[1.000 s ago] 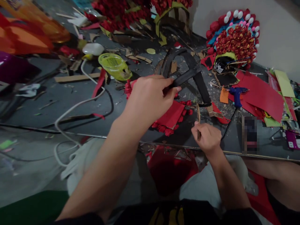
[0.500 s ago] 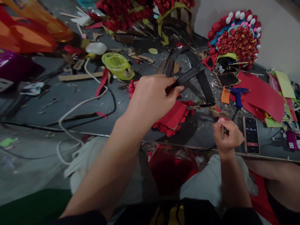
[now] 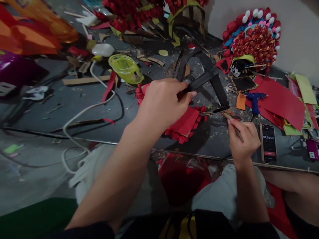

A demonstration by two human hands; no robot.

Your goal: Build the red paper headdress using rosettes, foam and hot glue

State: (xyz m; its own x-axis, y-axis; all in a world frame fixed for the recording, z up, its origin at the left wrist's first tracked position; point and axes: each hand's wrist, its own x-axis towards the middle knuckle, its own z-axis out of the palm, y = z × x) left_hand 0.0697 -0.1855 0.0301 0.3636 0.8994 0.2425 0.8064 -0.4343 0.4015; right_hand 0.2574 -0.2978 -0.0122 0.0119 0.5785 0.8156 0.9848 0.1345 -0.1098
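Note:
My left hand point(image 3: 165, 103) pinches a black strip frame point(image 3: 203, 79) between thumb and fingers, holding it above the table. The frame is made of crossed, curved bands and looks like painted cardboard. My right hand point(image 3: 243, 139) is closed on a thin brown stick point(image 3: 228, 115), whose far end reaches the lower edge of the black band; whether it has bristles is too blurred to tell. Beneath my left hand lies a red piece point(image 3: 183, 122) edged with crumpled red paper, partly hidden by the hand.
A blue glue gun point(image 3: 254, 99) lies on red paper sheets point(image 3: 284, 101) at right. Nearby are a phone point(image 3: 268, 142) and a black-stained jar point(image 3: 236, 68). A yellow-green cup point(image 3: 126, 69) and white cable point(image 3: 82, 111) are at left. A decorated red fan-shaped piece point(image 3: 254, 39) leans on the wall.
My right hand has turned and extended its fingers forward, bringing the stick to the lower end of the black frame. My left hand and the frame stay nearly still.

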